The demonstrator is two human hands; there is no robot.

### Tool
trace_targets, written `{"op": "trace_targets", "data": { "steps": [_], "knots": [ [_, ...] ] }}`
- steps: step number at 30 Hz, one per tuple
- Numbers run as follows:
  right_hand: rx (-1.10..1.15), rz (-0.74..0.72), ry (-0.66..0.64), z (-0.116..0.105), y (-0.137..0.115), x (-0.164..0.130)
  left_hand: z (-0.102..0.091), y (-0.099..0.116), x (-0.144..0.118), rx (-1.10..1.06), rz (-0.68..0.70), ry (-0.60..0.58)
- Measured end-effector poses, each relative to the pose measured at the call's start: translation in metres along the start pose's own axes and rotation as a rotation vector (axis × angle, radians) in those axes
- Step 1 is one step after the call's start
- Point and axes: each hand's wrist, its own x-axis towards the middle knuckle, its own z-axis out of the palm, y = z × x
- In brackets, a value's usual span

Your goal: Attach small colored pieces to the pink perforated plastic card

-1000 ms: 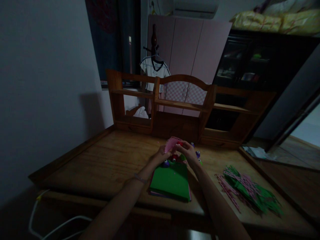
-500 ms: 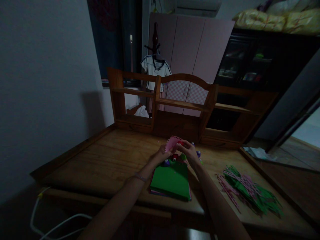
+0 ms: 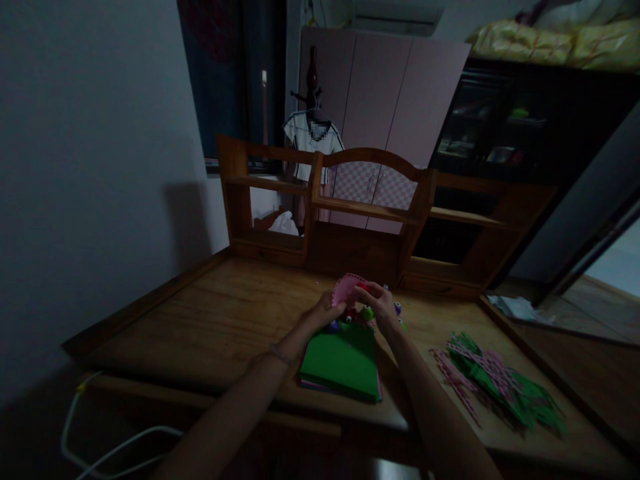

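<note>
My left hand (image 3: 324, 312) is closed on the lower left part of a pink sheet (image 3: 345, 288) with a row of small dark holes along its edge. At the sheet's right side, my right hand (image 3: 379, 303) pinches a small red piece (image 3: 363, 287), whose shape is partly hidden by the fingers. Below the hands lies a stack of green sheets (image 3: 343, 363), with other colours showing at its bottom edge. Small eyed figures sit around its far end: a purple one (image 3: 333, 327), a red one (image 3: 350, 315) and a green one (image 3: 367, 313).
Right of my forearm, a pile of green and pink strips (image 3: 500, 380) lies on the wooden table (image 3: 200, 320). More small eyed pieces (image 3: 398, 308) stand beyond my right hand. A wooden shelf unit (image 3: 370, 212) lines the back edge. A white cable (image 3: 65, 427) hangs at the front left.
Both hands stay in nearly the same place with the pink sheet and red piece. The sheet has tilted slightly, and my right fingers have shifted a little over the red piece.
</note>
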Motion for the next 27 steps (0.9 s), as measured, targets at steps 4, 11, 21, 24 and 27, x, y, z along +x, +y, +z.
{"op": "trace_targets", "data": {
  "steps": [4, 11, 21, 24, 27],
  "knots": [
    [-0.005, -0.003, 0.010, 0.000, 0.002, 0.000, 0.003, 0.002, 0.001, 0.080, 0.055, -0.045],
    [0.029, 0.018, 0.004, -0.001, 0.003, 0.002, 0.004, 0.003, 0.000, 0.078, -0.002, -0.002],
    [-0.018, -0.087, -0.002, 0.011, 0.002, -0.001, 0.000, -0.009, 0.005, 0.083, 0.015, 0.031],
    [-0.005, -0.081, 0.002, 0.010, 0.003, 0.000, 0.000, -0.010, 0.005, 0.111, 0.035, 0.042],
    [-0.005, -0.080, 0.015, 0.009, 0.004, 0.002, 0.001, -0.013, 0.005, 0.107, 0.042, 0.041]
  ]
}}
